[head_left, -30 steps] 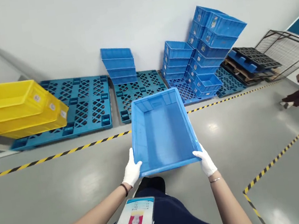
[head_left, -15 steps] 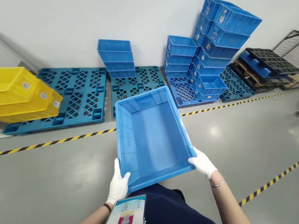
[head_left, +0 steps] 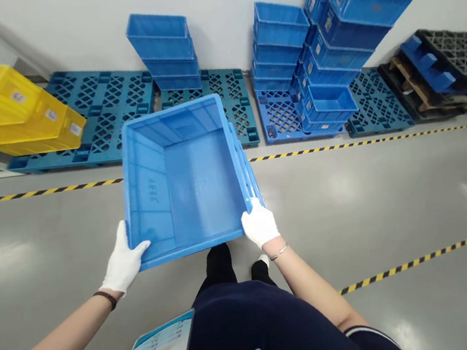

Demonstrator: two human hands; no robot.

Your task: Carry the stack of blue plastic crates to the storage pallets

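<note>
Held out before my body is a blue plastic crate [head_left: 204, 185], its open top facing me and nothing visible inside. My left hand [head_left: 122, 259], in a white glove, grips the near left corner with the thumb over the rim. On the near right corner my right hand [head_left: 260, 223], also gloved in white, is closed around the rim. Ridged edges show along the crate's right side; I cannot tell whether they are its own ribs or further crates beneath.
Teal pallets [head_left: 107, 123] line the wall, carrying yellow crates [head_left: 41, 118] at left and a blue crate stack [head_left: 168, 51]. More blue stacks [head_left: 280, 46] stand on a blue pallet [head_left: 279, 113]. Black pallets [head_left: 455, 54] lie far right. Yellow-black tape [head_left: 342, 146] crosses the floor.
The crate and both my hands have shifted left and up in view, and the crate's right side has come into sight. The pallets and stacks look nearer. Both hands keep their grip.
</note>
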